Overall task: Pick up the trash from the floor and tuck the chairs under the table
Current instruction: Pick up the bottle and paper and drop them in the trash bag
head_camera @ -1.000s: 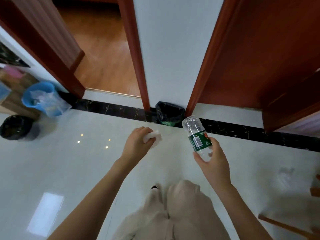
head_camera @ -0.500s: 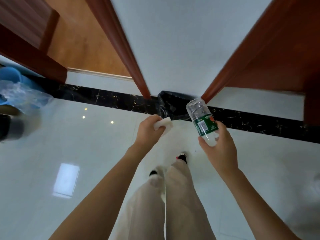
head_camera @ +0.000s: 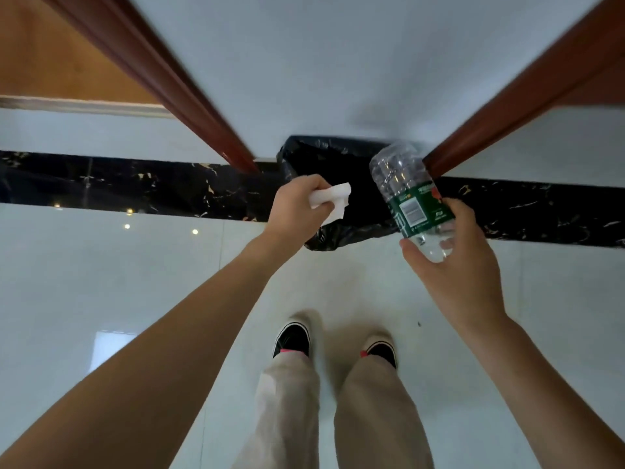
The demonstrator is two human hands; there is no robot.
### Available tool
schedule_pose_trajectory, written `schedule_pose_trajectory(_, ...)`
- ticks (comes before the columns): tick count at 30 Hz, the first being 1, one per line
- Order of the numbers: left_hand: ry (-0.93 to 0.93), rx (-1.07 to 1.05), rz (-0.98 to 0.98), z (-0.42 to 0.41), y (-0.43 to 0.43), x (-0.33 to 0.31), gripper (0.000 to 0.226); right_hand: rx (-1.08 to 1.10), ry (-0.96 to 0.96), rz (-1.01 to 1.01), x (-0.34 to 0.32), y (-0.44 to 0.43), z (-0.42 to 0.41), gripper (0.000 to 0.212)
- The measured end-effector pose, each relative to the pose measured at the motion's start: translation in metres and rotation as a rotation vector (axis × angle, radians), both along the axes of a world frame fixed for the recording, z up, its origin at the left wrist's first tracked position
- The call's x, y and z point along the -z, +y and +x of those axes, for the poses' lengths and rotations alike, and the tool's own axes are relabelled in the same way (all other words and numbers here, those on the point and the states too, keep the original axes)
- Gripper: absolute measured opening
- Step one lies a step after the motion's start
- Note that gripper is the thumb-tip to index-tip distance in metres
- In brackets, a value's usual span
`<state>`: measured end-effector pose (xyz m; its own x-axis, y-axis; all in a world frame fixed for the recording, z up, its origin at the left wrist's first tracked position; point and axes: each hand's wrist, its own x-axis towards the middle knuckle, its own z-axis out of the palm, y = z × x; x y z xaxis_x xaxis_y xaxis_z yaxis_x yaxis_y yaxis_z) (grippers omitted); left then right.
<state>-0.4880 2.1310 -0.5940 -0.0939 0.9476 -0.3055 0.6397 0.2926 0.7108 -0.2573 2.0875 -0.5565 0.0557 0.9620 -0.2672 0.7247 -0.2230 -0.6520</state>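
My left hand (head_camera: 297, 206) is closed around a crumpled white tissue (head_camera: 333, 199) and hovers over the near left part of a bin lined with a black bag (head_camera: 341, 164). My right hand (head_camera: 453, 252) grips a clear plastic bottle (head_camera: 407, 194) with a green label, held bottom-up and tilted, its base over the bin's right rim. The bin stands on the floor against the white wall between two brown door frames. No chairs or table are in view.
A brown door frame (head_camera: 189, 106) rises left of the bin and another (head_camera: 527, 96) right of it. A black marble strip (head_camera: 135, 184) runs along the floor at the wall. My two feet in dark shoes (head_camera: 292, 340) stand on glossy white tile just before the bin.
I have stepped closer to the bin, which now fills more of the view. Both hands moved forward over it, still holding the tissue and the bottle. The blue bucket at the left is out of view.
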Motion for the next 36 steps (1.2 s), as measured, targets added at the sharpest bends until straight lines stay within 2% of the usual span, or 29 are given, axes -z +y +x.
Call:
schedule_pose_trajectory(3,0.076,0.136,0.034,-0.002,0.007,0.045,0.009,0.006,0.002,-0.013,0.04,0.005,-0.001,0.063)
schedule_pose_trajectory(6,0.091,0.159,0.075,-0.002,0.012,0.065,0.011,0.02,-0.004,-0.026,0.06,0.01,-0.001,0.065)
schedule_pose_trajectory(14,0.066,0.118,0.242,-0.002,0.038,0.063,0.013,0.059,0.009,-0.002,0.062,0.029,-0.004,0.065)
schedule_pose_trajectory(19,0.07,0.275,0.134,-0.009,0.031,0.077,0.037,0.052,0.015,0.005,0.061,0.035,-0.008,0.066)
schedule_pose_trajectory(22,0.083,0.213,0.163,-0.02,0.02,0.077,0.051,0.028,0.006,0.003,0.058,0.037,-0.008,0.066)
schedule_pose_trajectory(27,0.092,0.011,0.234,-0.036,0.003,0.069,0.06,-0.125,-0.049,-0.008,0.057,0.045,-0.011,0.071)
schedule_pose_trajectory(36,0.156,-0.019,0.194,-0.046,-0.003,0.097,0.062,-0.45,-0.247,-0.009,0.092,0.096,-0.035,0.078)
